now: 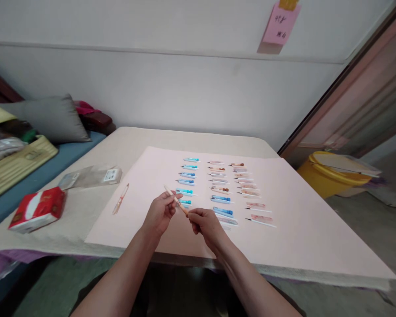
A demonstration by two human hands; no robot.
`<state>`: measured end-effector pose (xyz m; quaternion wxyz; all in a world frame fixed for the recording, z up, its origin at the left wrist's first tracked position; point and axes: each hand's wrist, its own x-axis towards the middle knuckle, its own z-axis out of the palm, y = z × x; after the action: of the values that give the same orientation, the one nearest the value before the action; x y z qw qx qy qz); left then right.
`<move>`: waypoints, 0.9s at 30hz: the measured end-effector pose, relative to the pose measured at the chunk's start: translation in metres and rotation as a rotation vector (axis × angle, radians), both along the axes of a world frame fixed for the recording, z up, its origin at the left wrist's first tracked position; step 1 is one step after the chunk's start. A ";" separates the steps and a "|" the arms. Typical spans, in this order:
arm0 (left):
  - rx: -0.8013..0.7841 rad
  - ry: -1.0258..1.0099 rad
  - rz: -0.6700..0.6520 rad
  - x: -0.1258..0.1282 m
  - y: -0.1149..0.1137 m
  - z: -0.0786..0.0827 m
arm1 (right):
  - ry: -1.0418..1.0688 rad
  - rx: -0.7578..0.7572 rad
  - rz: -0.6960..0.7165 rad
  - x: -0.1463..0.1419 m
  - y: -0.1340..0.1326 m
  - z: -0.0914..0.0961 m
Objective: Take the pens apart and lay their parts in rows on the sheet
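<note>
Between both hands, over the near middle of the table, is a slim cream and orange pen (182,207), tilted with its pale end up to the left. My left hand (161,211) pinches it around the middle. My right hand (205,223) grips its lower orange end with closed fingers. Just beyond the hands, blue pens (186,181) lie in a column, partly covered by my left fingers near the bottom. Further right are columns with brown-ended, blue and pink pens (261,218), many with a thin white strip beside them. One pinkish pen (121,199) lies apart on the left.
A pale pink sheet (303,229) covers much of the table. On the left are a red tissue pack (41,209) and a clear plastic bag (92,177). A blue seat with a grey cushion (49,119) adjoins the left; a yellow bucket (330,176) stands right.
</note>
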<state>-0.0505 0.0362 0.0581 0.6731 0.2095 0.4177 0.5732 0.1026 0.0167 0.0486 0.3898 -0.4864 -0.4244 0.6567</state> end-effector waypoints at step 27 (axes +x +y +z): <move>0.068 0.128 0.119 -0.005 0.004 -0.005 | -0.040 0.051 0.017 -0.001 0.000 -0.001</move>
<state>-0.0553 0.0398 0.0528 0.6025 0.2432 0.4519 0.6112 0.1015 0.0164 0.0471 0.3879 -0.4857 -0.4529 0.6391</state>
